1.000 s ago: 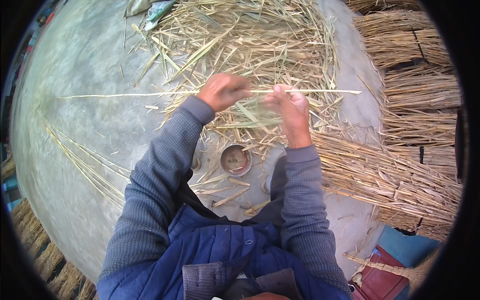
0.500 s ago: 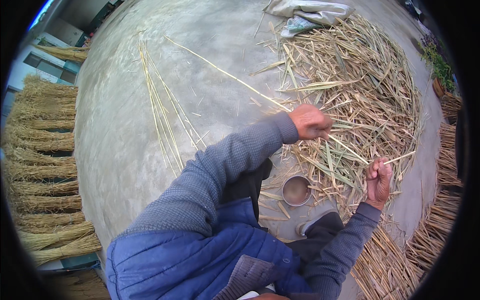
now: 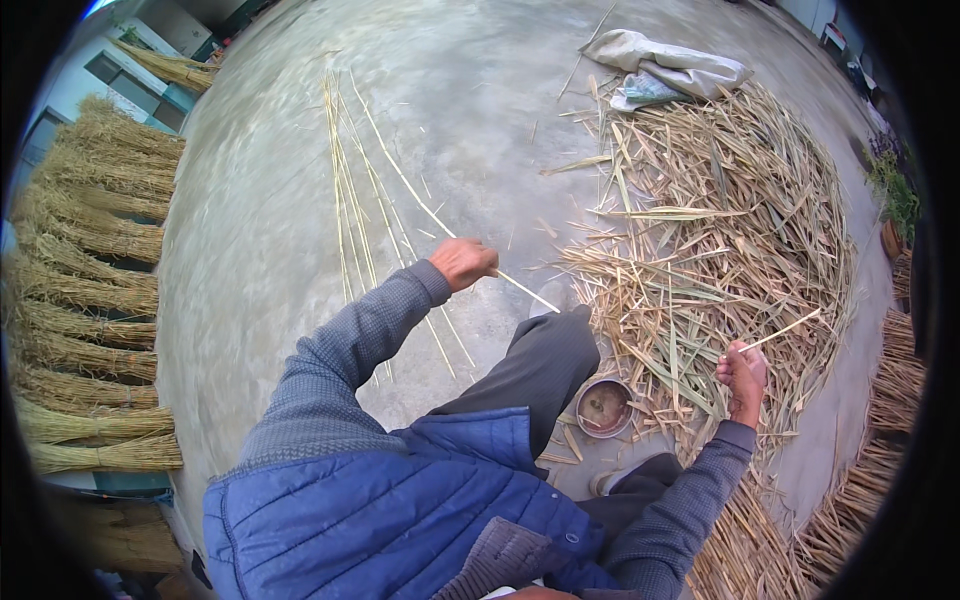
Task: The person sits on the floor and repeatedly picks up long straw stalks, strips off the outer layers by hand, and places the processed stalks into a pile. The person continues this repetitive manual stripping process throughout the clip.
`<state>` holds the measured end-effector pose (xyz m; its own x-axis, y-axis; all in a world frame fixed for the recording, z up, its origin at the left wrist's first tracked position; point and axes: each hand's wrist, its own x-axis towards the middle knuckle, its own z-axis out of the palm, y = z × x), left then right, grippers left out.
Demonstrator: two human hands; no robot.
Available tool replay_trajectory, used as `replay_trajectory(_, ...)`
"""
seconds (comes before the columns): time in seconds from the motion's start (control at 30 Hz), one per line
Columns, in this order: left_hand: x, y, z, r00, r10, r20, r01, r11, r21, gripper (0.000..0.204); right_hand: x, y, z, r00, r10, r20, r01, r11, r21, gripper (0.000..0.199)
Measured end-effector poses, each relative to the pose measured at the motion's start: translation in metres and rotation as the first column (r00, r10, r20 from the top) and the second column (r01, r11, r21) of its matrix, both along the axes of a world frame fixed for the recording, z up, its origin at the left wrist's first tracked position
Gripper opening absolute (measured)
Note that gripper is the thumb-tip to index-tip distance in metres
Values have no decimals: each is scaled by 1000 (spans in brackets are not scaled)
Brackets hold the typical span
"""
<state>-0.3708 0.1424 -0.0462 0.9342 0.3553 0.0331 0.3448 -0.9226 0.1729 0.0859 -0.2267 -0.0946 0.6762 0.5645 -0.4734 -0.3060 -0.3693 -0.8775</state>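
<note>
The concrete floor [image 3: 250, 230] fills most of my view, grey and curving away toward the rim. On my right it carries a wide heap of straw [image 3: 720, 250], loose husks and leaves lying every way. Along my left edge lies a row of tied bundles [image 3: 80, 290], brushy ends pointing outward, and more bundles [image 3: 880, 470] lie along the lower right. Beyond the heap, at the top, sits a crumpled pale sack [image 3: 665, 65].

Ahead of me, well apart from the heap, a small sheaf of cleaned stalks [image 3: 345, 200] lies side by side on the bare floor, running away from me. My dark trouser knee [image 3: 545, 355] juts out between my arms, and just beside it on the right, at the heap's near edge, stands a small round metal bowl [image 3: 603, 407].

My left hand [image 3: 462, 263] is closed around a long thin stalk [image 3: 405, 180]; it slants from near my knee, through my fist and on toward the sheaf, its far end lying close by those stalks. My right hand [image 3: 742, 372] is raised over the near side of the heap, fingers curled shut, pinching a short strip [image 3: 785, 328] that sticks out up and to the right.
</note>
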Motion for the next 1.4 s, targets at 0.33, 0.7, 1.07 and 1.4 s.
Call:
replay_trajectory(0.33, -238, 71, -124, 940, 65, -335, -31, 994, 107, 25, 21, -7, -29, 831, -462, 310, 382, 879, 287, 67)
replay_trajectory(0.7, -225, 126, -185, 802, 109, -587, -279, 938, -207, 17, 65, -141, -58, 642, -469, 607, 578, 816, 19, 48)
replay_trajectory(1.07, 279, -102, 0, 873, -482, 72, 483, 876, 12, 27, 47, -355, -86, 470, -539, 699, 863, 445, -238, 43)
replay_trajectory(1.4, 327, -248, -50, 555, -732, -396, 708, 665, -238, 32, 60, -423, -100, 318, -325, 890, 943, 202, -263, 53)
